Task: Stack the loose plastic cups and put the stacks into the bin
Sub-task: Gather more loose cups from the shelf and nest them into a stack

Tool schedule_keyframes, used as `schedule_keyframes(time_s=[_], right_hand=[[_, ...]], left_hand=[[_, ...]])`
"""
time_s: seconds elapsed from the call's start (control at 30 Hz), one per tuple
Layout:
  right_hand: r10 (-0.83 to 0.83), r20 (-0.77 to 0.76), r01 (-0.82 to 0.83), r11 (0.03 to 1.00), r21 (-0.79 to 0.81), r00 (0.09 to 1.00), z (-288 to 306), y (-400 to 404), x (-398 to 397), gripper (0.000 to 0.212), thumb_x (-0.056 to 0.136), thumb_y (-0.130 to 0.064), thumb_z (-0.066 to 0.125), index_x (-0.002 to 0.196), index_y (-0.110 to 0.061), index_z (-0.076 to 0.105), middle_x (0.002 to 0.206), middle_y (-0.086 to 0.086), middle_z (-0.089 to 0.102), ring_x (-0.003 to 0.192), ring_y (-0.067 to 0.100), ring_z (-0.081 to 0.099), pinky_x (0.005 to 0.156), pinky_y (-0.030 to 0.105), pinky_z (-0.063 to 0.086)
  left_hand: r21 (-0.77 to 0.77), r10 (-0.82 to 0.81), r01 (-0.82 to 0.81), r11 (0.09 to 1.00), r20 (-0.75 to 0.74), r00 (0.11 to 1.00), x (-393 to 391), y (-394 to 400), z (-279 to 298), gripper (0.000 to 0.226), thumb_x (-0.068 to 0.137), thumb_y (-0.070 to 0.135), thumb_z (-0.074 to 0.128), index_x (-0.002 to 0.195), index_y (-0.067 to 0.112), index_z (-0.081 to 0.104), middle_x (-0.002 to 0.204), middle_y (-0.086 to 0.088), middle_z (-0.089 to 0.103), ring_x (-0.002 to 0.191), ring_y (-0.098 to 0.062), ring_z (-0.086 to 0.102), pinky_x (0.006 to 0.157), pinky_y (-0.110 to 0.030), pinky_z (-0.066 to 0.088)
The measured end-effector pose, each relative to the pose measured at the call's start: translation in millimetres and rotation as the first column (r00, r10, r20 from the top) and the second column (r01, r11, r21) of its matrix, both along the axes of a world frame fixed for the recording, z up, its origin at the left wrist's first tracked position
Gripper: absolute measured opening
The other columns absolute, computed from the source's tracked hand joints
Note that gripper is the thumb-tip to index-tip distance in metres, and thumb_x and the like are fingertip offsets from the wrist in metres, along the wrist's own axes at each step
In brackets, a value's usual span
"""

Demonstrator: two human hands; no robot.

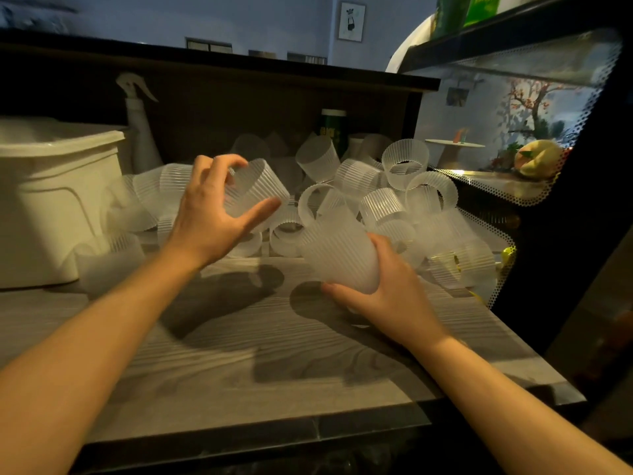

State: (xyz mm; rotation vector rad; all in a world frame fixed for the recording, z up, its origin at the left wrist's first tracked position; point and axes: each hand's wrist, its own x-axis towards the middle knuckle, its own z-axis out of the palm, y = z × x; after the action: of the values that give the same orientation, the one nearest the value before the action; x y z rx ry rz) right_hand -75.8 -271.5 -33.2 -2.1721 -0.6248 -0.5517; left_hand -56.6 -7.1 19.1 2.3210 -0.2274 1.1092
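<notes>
The right hand [383, 289] wraps its fingers round the base end of a ribbed cup [337, 252], perhaps a short stack; I cannot tell how many are nested. It is tilted, mouth pointing up and left, just above the counter [239, 354] near its middle. The left hand [209, 214] is spread wide around a second cup [255, 192], thumb under its rim and fingers curled over the top, touching or about to close on it. The blur hides which. Behind both lies the pile [394, 193] of loose cups, heaped along the counter's back edge and toward its right corner. The bin [51, 186] stands at the left edge, lid on.

This looks like the stacking step, early on, with most cups still loose. Next, the left cup needs turning so its base meets the open mouth of the right cup, then pressing in.
</notes>
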Motion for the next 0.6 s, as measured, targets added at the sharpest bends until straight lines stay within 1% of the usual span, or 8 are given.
schedule_keyframes(time_s=[0.07,0.13,0.2,0.3,0.4,0.43,0.53,0.6], right_hand=[[0.007,0.012,-0.007,1.000,-0.018,1.000,0,0,-1,0.077,0.069,-0.058,0.078,0.130,-0.032,0.040,0.113,-0.016,0.049,0.099,0.005,0.053,0.079,0.035,0.053],[0.021,0.035,-0.020,0.999,-0.051,0.999,0,1,-1,0.077,0.070,-0.057,0.078,0.130,-0.030,0.040,0.114,-0.016,0.049,0.099,0.006,0.052,0.078,0.037,0.053],[0.034,0.072,-0.026,0.995,-0.101,0.997,0,2,-1,0.078,0.069,-0.053,0.080,0.132,-0.029,0.040,0.116,-0.015,0.048,0.100,0.006,0.051,0.078,0.032,0.050],[0.041,0.122,-0.021,0.987,-0.162,0.992,-1,1,1,0.080,0.069,-0.051,0.080,0.134,-0.028,0.040,0.118,-0.012,0.049,0.102,0.007,0.050,0.078,0.026,0.043],[0.061,0.154,-0.027,0.975,-0.219,0.986,-2,1,2,0.079,0.069,-0.056,0.076,0.134,-0.030,0.038,0.121,-0.010,0.050,0.105,0.008,0.050,0.084,0.033,0.049],[0.067,0.161,-0.028,0.972,-0.232,0.985,-2,3,2,0.080,0.069,-0.056,0.075,0.134,-0.029,0.038,0.122,-0.010,0.050,0.106,0.009,0.051,0.084,0.035,0.051],[0.071,0.166,-0.035,0.977,-0.208,0.984,-2,5,2,0.081,0.069,-0.059,0.074,0.134,-0.027,0.040,0.121,-0.009,0.051,0.104,0.009,0.053,0.080,0.035,0.052],[0.084,0.147,-0.059,0.984,-0.167,0.986,-2,2,2,0.081,0.067,-0.064,0.072,0.133,-0.028,0.040,0.120,-0.013,0.051,0.102,0.003,0.053,0.078,0.028,0.050]], left_hand=[[-0.115,-0.136,0.132,0.985,-0.035,0.990,-11,-10,-3,0.074,0.072,0.077,0.053,0.125,0.025,0.044,0.119,0.005,0.047,0.101,-0.008,0.050,0.078,-0.016,0.039],[-0.217,-0.305,0.283,0.934,-0.074,0.949,-22,-21,-4,0.065,0.076,0.072,0.052,0.127,0.033,0.042,0.118,0.010,0.053,0.103,-0.001,0.054,0.081,-0.019,0.044],[-0.203,-0.404,0.375,0.904,-0.124,0.906,-29,-30,-7,0.068,0.077,0.070,0.050,0.138,0.041,0.038,0.126,0.011,0.050,0.110,0.004,0.050,0.086,-0.020,0.045],[-0.126,-0.437,0.420,0.899,-0.177,0.882,-30,-35,-8,0.071,0.076,0.071,0.050,0.140,0.042,0.041,0.126,0.021,0.048,0.112,0.016,0.044,0.083,-0.009,0.043],[-0.157,-0.453,0.429,0.890,-0.188,0.871,-31,-35,-8,0.064,0.076,0.073,0.050,0.134,0.046,0.044,0.125,0.026,0.049,0.115,0.008,0.048,0.088,-0.020,0.046],[-0.160,-0.456,0.431,0.888,-0.189,0.870,-32,-36,-9,0.062,0.076,0.073,0.050,0.132,0.048,0.043,0.126,0.027,0.048,0.115,0.009,0.048,0.089,-0.020,0.045],[-0.146,-0.485,0.463,0.874,-0.267,0.833,-37,-48,-16,0.068,0.076,0.075,0.045,0.140,0.054,0.032,0.131,0.035,0.036,0.113,0.027,0.034,0.090,-0.013,0.036],[-0.150,-0.529,0.512,0.846,-0.365,0.766,-41,-59,-24,0.076,0.079,0.079,0.035,0.148,0.053,0.016,0.139,0.037,0.023,0.112,0.034,0.022,0.093,-0.013,0.031]])
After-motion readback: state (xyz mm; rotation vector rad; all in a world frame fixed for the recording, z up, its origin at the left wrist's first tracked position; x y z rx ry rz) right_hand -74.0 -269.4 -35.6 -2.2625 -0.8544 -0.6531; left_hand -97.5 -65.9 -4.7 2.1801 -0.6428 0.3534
